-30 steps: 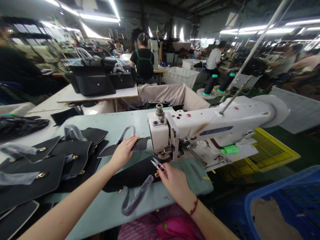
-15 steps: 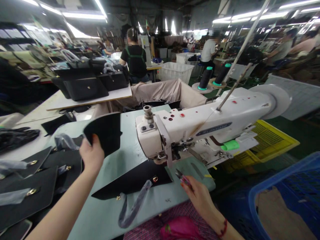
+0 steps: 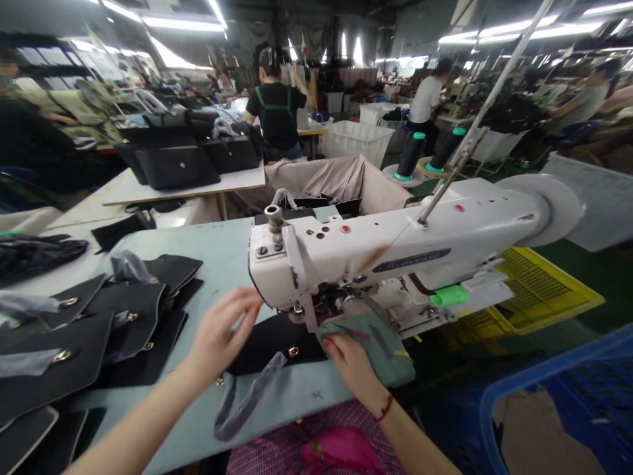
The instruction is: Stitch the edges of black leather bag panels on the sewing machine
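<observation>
A black leather bag panel (image 3: 267, 336) lies under the head of the white sewing machine (image 3: 356, 244). Gold fittings and a plastic-wrapped handle (image 3: 252, 402) are on its near side. My left hand (image 3: 222, 330) hovers over the panel's left part, beside the machine head, thumb and fingers apart with nothing seen in them. At the panel's right end, my right hand (image 3: 351, 359) has its bent fingertips closed at the edge; the exact grip is partly hidden. Small thread snips (image 3: 357, 334) lie on the green table top just beyond those fingers.
Several black panels with wrapped handles (image 3: 133, 310) overlap on the left. Behind the machine is a cloth-lined bin (image 3: 316, 175). A blue crate (image 3: 487, 402) and a yellow crate (image 3: 554, 284) stand to the right. Other people work farther back.
My left hand has let go of a black panel and moved right towards the machine. A wrapped handle now shows behind the machine head. My right hand has put down the snips and moved left.
</observation>
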The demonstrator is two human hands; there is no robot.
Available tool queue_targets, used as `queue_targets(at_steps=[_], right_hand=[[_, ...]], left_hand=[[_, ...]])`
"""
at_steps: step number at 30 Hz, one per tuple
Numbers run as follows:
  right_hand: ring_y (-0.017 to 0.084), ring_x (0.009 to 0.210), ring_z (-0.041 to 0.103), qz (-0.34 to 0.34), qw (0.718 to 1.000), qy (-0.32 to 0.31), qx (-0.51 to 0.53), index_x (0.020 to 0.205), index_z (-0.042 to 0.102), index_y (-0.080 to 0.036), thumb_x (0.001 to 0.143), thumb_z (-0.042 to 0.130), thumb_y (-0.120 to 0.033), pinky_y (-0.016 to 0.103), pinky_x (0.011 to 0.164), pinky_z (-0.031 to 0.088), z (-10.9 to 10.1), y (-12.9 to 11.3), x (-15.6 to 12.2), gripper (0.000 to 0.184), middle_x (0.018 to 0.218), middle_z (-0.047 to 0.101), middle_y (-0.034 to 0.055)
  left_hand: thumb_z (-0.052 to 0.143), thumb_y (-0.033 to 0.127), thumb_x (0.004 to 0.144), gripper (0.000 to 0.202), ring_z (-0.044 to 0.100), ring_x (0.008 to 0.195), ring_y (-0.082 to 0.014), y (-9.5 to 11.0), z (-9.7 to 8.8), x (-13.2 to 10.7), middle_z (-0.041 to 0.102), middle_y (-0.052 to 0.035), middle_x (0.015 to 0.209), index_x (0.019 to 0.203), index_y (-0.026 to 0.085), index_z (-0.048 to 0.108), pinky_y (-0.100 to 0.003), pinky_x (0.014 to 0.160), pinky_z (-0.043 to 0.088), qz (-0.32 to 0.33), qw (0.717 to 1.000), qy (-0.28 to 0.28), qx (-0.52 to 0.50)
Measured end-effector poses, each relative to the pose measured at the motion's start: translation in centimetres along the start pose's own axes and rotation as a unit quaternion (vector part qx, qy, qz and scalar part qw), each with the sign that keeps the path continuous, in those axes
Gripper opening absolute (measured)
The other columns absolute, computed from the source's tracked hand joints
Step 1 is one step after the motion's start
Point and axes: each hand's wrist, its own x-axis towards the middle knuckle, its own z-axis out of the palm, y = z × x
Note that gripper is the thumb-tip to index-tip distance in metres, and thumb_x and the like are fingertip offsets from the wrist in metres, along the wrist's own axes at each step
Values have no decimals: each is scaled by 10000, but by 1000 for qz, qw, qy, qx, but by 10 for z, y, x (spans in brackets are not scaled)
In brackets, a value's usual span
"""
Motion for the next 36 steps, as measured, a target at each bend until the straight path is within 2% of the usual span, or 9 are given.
queue_targets(at_steps=[2,5,8,12,15,17,22,28,36], right_hand=[[157,721,590,7,996,-16,84,849,658,-163,1004,406,-348,245,664,426,6,-4,10,349,786,661,44],[118,580,435,19,990,-18,136,653,527,-169,969,453,-453,236,551,302,14,-10,26,431,604,487,-10],[101,549,314,24,987,-21,160,583,394,-182,936,480,-484,245,529,222,18,-16,33,473,561,334,-38],[101,560,287,37,980,-12,193,585,384,-184,906,498,-494,246,534,203,20,-23,29,461,579,298,-37],[99,555,290,46,979,-7,199,588,412,-178,897,502,-500,243,531,206,21,-25,27,454,581,315,-36],[99,558,308,51,979,-5,199,606,446,-173,897,496,-503,237,530,222,22,-26,26,443,588,346,-33],[105,586,353,67,975,5,214,628,489,-166,906,486,-515,227,540,256,27,-28,23,446,618,403,-21],[109,594,366,75,972,8,221,627,523,-161,902,492,-521,227,558,291,27,-31,21,454,618,427,-19],[106,577,341,84,972,7,217,593,468,-169,895,489,-527,228,532,261,26,-32,34,469,596,378,-20]], left_hand=[[451,146,947,250,686,914,-180,37,11,-73,708,-79,966,1093,236,634,-272,799,565,33,996,-41,-66],[390,207,966,431,692,1018,-203,73,48,-172,727,-98,1076,1378,277,494,-270,864,572,31,994,-97,-49],[439,251,951,615,513,1312,-302,64,87,-209,503,-184,1448,1536,204,255,-417,997,519,-63,991,-97,70],[560,316,910,789,227,1456,-404,10,101,-162,272,-236,1572,1559,148,143,-617,1095,345,-101,983,-16,155],[595,334,898,638,231,1461,-387,-17,89,-116,402,-158,1530,1482,225,363,-651,1141,218,-56,983,-21,171],[614,339,891,502,359,1411,-363,-26,81,-101,520,-98,1454,1376,279,499,-637,1163,162,-7,984,-41,173],[622,343,897,251,611,1196,-254,-30,71,-96,672,-42,1279,1138,274,639,-518,1185,208,84,986,-65,130],[582,343,924,198,610,1200,-198,-17,62,-91,675,-43,1274,1066,238,673,-431,1151,332,40,994,-85,63],[587,363,918,233,660,1129,-235,-24,65,-82,711,-74,1203,1066,213,685,-464,1081,437,27,996,-68,53]])
